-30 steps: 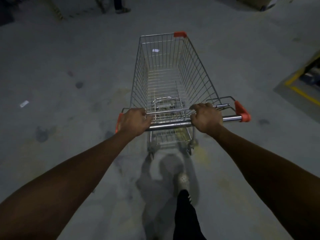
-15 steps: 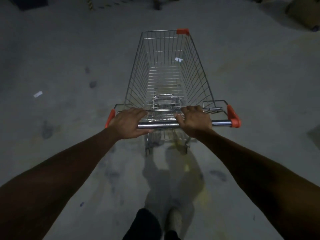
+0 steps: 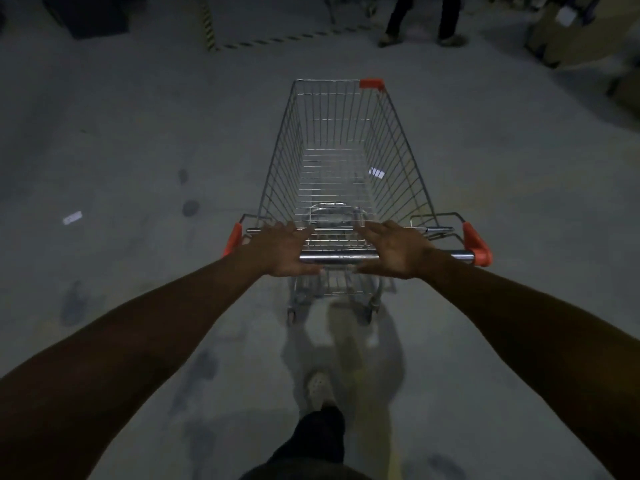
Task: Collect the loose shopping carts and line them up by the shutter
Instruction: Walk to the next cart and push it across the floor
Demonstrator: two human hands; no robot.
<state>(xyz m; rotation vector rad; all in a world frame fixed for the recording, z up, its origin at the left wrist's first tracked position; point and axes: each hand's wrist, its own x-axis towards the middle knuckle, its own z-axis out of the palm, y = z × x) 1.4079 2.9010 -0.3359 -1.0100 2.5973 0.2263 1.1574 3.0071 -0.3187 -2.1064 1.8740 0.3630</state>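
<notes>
We are at the pushing step. One empty shopping cart [image 3: 332, 161] stands dead ahead at twelve o'clock, its wire basket running away from us over the concrete floor [image 3: 138, 133], and both our arms are stretched out to it. Our left hand [image 3: 282, 249] and right hand [image 3: 396, 249] lie flat on the chrome handle bar [image 3: 336, 257], with a short bare stretch of bar between them. Neither hand grips. The fingers are straight, side by side, and point forward over the bar toward the basket, and the heels of the palms seem to bear on the bar. Whether the thumbs hook underneath we cannot tell. Our shoe [image 3: 318, 389] is at six o'clock, close behind the rear wheels.

No shutter shows, nor any row of parked carts, so we judge this cart to be in transit and not yet near its place. Another person's legs [image 3: 419, 19] stand at one o'clock, well apart from the cart's nose. Cardboard boxes [image 3: 571, 39] sit at two o'clock, hazard striping [image 3: 277, 40] runs at eleven, and a white paper scrap [image 3: 72, 218] lies at ten.

Flat palms can shove but not turn or check the cart. The next move, as we judge it, calls for closing the fingers round the bar, then steering the nose clear of the person ahead.
</notes>
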